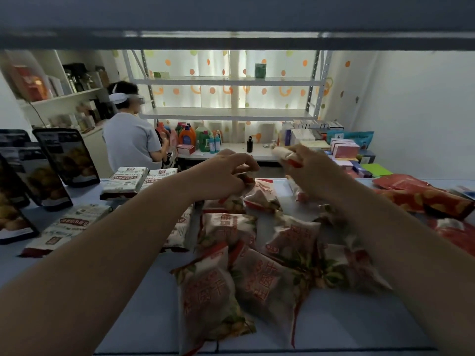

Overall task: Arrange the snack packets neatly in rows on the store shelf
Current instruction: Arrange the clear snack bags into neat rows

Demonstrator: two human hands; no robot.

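Note:
Several white snack packets with red print (259, 276) lie in a loose pile on the pale blue shelf (144, 312). My left hand (221, 173) reaches to the back of the pile, its fingers curled round the top of one packet (262, 196). My right hand (308, 165) is raised at the shelf's far edge and grips another white and red packet (282, 154) held above the pile. Both forearms stretch over the shelf.
White flat packs (126, 182) lie in a row at the left, beside dark standing pouches (66, 155). Red and orange packets (421, 196) lie at the right. The upper shelf's edge (231, 39) hangs overhead. A person (131, 140) stands behind, near further shelves with bottles and boxes.

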